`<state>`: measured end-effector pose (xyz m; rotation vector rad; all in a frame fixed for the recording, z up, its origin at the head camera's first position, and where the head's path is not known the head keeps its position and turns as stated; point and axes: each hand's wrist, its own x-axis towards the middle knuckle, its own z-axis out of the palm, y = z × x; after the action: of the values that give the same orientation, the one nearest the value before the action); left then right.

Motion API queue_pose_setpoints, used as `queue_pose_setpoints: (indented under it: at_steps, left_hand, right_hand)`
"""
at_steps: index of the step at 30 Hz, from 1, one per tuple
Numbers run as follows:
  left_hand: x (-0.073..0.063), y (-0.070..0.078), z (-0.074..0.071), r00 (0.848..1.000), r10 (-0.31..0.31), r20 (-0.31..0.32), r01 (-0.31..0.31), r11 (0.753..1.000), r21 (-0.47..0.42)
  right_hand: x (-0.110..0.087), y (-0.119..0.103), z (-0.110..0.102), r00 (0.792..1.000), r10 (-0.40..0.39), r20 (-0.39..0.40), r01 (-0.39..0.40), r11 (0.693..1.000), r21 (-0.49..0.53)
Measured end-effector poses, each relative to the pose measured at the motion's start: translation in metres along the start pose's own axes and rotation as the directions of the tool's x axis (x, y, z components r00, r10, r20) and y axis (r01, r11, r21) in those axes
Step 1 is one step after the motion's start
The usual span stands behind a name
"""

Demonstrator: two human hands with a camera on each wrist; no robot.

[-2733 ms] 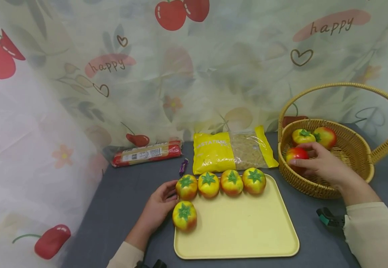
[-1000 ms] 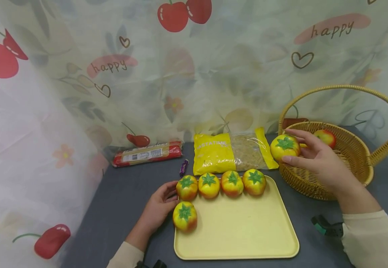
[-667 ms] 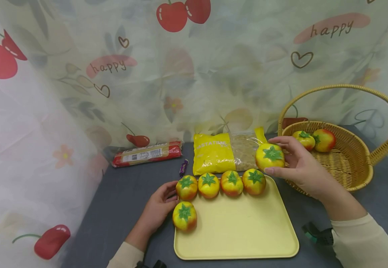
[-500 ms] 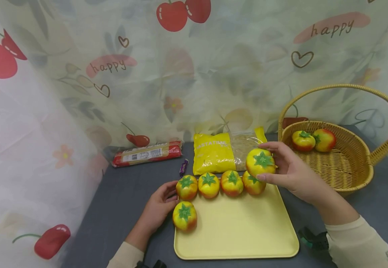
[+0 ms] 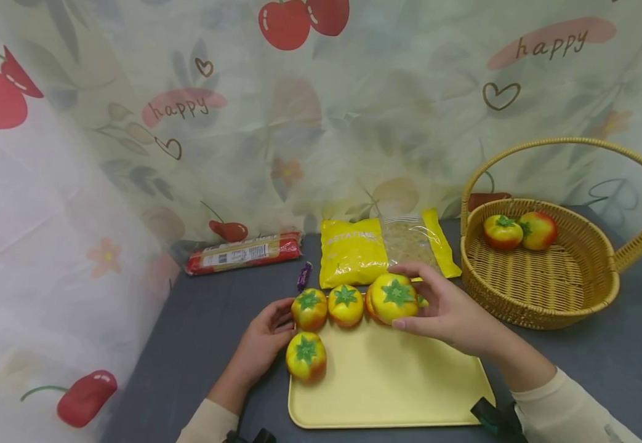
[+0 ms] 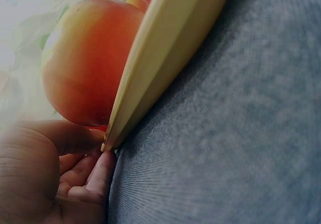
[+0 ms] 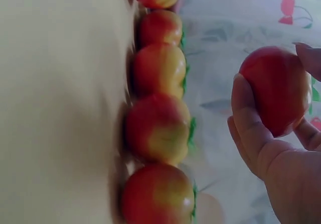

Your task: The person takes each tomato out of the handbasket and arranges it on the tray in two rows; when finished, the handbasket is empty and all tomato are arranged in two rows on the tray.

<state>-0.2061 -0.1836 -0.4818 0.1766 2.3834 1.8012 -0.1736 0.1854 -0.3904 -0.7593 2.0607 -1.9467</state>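
Observation:
My right hand (image 5: 445, 311) holds a yellow-and-red tomato (image 5: 394, 299) with a green star-shaped top, fingers and thumb around its sides. The tomato (image 7: 277, 91) is raised above the tray and overlaps the back row in the head view. Along the back of the pale yellow tray (image 5: 398, 381) stands a row of several similar tomatoes (image 5: 345, 306), partly hidden by the right hand. Another tomato (image 5: 306, 357) sits at the tray's left side. My left hand (image 5: 263, 338) pinches the tray's left rim (image 6: 143, 68), right beside a tomato (image 6: 93, 61).
A wicker basket (image 5: 548, 307) with a tall handle stands at the right, two tomatoes (image 5: 520, 231) inside. Behind the tray lie a yellow pasta bag (image 5: 354, 252), a red-ended noodle packet (image 5: 243, 253) and a small purple-wrapped candy (image 5: 304, 276). A patterned cloth hangs behind.
My right hand has taken a tomato out of the basket and carried it left over the tray's back row. Two tomatoes stay in the basket. The left hand has stayed at the rim.

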Motion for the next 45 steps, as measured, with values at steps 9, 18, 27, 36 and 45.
queue_pose_setpoints:
  at_steps: [9,18,27,36,45]
  left_hand:
    - [-0.001,0.000,0.000,1.000,0.004,-0.003,-0.004,1.000,-0.002]
    - [0.000,0.002,0.000,1.000,0.013,-0.004,-0.013,0.999,-0.033]
    - [0.000,0.003,0.001,1.000,0.015,-0.004,-0.015,1.000,-0.025]
    - [-0.001,0.004,0.000,1.000,0.017,-0.006,-0.017,0.999,-0.032]
    - [-0.001,0.002,0.000,1.000,0.009,-0.005,-0.010,0.999,-0.031]
  right_hand:
    - [0.004,0.014,0.029,0.996,0.073,0.054,-0.071,0.997,-0.044]
    - [0.005,0.027,0.054,0.991,0.131,0.027,-0.125,0.980,-0.154]
    - [0.006,0.038,0.067,0.986,0.163,0.026,-0.154,0.967,-0.204]
    - [0.005,0.043,0.074,0.982,0.183,0.034,-0.172,0.960,-0.221]
    - [0.005,0.045,0.075,0.985,0.174,0.009,-0.167,0.955,-0.244]
